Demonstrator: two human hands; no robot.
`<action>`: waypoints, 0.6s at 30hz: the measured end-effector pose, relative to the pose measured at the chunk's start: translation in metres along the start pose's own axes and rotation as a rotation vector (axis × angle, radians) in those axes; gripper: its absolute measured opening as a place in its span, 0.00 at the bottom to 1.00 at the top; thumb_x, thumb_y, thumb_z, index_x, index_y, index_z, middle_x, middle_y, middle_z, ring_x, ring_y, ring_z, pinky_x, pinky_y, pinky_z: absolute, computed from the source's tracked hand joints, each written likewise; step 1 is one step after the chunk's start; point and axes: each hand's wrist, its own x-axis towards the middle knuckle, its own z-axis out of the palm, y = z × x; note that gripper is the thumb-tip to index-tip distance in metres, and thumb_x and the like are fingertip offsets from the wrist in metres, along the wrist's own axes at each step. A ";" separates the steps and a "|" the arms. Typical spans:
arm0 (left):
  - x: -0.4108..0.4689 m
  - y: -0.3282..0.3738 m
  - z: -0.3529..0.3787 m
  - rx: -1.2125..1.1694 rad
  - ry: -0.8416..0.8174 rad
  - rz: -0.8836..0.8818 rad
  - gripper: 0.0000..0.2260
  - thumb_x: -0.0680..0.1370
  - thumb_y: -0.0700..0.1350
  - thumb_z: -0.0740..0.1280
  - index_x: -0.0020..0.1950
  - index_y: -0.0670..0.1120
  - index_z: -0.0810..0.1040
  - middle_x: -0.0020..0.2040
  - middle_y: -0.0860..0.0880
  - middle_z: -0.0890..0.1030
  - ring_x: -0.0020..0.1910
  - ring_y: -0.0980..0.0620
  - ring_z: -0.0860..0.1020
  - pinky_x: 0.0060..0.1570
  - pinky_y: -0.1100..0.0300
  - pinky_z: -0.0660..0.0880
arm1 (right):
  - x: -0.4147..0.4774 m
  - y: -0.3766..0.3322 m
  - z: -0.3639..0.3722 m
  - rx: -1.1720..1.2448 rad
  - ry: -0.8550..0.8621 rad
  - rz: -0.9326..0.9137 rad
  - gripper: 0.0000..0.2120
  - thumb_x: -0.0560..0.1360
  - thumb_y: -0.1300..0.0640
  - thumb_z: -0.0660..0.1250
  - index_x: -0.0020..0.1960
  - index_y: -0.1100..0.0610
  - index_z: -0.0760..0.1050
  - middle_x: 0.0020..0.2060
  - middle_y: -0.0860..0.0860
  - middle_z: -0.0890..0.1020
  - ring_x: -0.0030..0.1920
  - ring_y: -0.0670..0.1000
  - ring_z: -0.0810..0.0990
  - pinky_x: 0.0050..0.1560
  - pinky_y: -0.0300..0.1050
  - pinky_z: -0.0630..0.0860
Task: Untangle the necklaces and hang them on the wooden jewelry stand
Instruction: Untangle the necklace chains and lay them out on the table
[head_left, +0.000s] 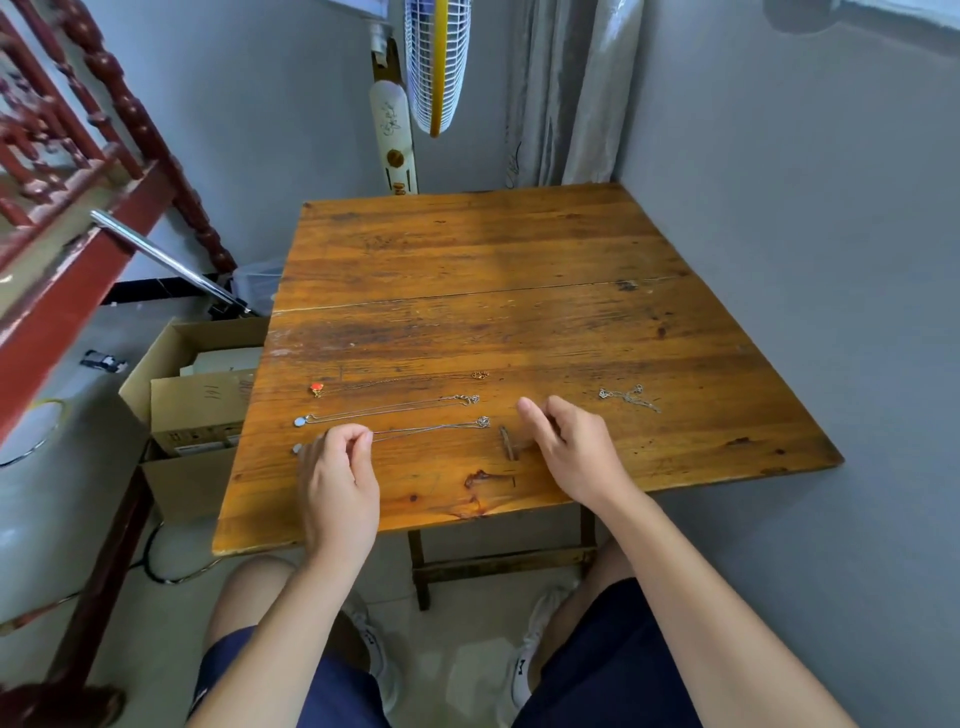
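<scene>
Three necklaces lie stretched out side by side on the wooden table. The farthest is a gold chain with a red pendant. The middle one is a silver chain with a round pale pendant at its left end. The nearest is another silver chain. My left hand covers the left part of this nearest chain, and its thumb and forefinger pinch it. My right hand hovers just right of the clasps with loosely curled fingers and holds nothing. A small tangled silver chain lies further right.
Open cardboard boxes stand on the floor against the table's left side. A standing fan and a curtain are behind the far edge. A grey wall runs along the right. A red stair railing rises at the left.
</scene>
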 end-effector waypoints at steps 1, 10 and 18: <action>0.000 -0.005 -0.002 0.043 0.011 0.012 0.07 0.81 0.41 0.63 0.52 0.41 0.79 0.48 0.45 0.82 0.51 0.45 0.76 0.50 0.52 0.73 | 0.001 0.000 0.001 -0.025 -0.003 0.002 0.22 0.80 0.39 0.59 0.39 0.56 0.71 0.31 0.51 0.77 0.33 0.49 0.73 0.36 0.50 0.74; -0.005 -0.033 -0.003 0.319 0.020 0.077 0.06 0.79 0.40 0.64 0.48 0.40 0.80 0.43 0.42 0.80 0.43 0.40 0.75 0.44 0.49 0.70 | -0.001 0.001 0.011 -0.216 0.021 -0.173 0.10 0.77 0.42 0.67 0.49 0.48 0.81 0.41 0.40 0.82 0.42 0.43 0.79 0.52 0.55 0.78; -0.008 -0.021 -0.003 0.377 0.067 0.053 0.07 0.77 0.41 0.68 0.53 0.40 0.82 0.51 0.39 0.77 0.49 0.38 0.73 0.44 0.45 0.72 | -0.003 0.008 0.003 -0.116 0.051 -0.150 0.08 0.77 0.50 0.70 0.54 0.52 0.82 0.46 0.44 0.79 0.42 0.41 0.78 0.45 0.37 0.78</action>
